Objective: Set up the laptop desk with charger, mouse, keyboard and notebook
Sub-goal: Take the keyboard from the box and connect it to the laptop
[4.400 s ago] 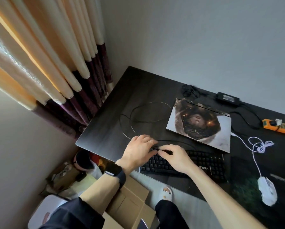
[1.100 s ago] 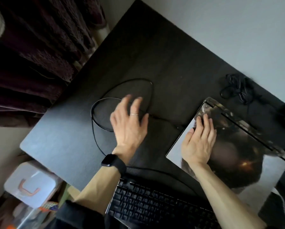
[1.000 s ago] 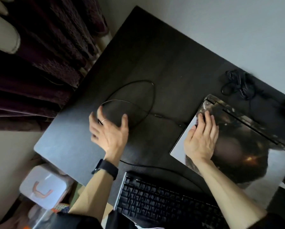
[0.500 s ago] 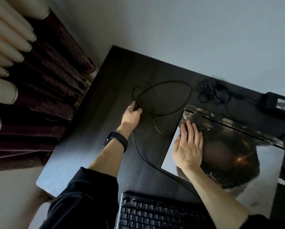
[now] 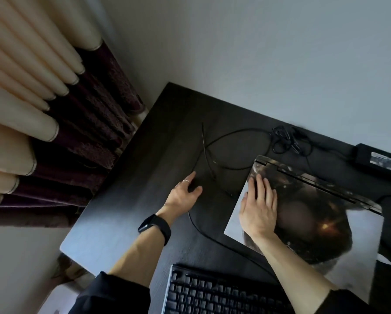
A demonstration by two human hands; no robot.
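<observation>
A closed laptop [image 5: 314, 225] with a dark picture on its lid lies at the right of the black desk [image 5: 133, 200]. My right hand [image 5: 258, 207] rests flat on the lid's left corner with its fingers spread. My left hand [image 5: 185, 193], with a ring and a black wristband, lies open on the desk just left of the laptop. A thin black cable [image 5: 237, 132] runs out from under its palm and lies in crossed strands beyond its fingers. The black keyboard [image 5: 212, 293] sits at the desk's near edge. The charger brick [image 5: 378, 159] lies at the far right.
A tangled bundle of black cord [image 5: 285, 139] lies behind the laptop near the wall. Cream and dark purple curtains [image 5: 54, 109] hang to the left of the desk. The desk's far edge meets a grey wall [image 5: 258, 53].
My left hand has slid along the desk with the cable, and the round loop has spread into loose crossed strands. My right hand has stayed on the laptop lid. The view has tilted up.
</observation>
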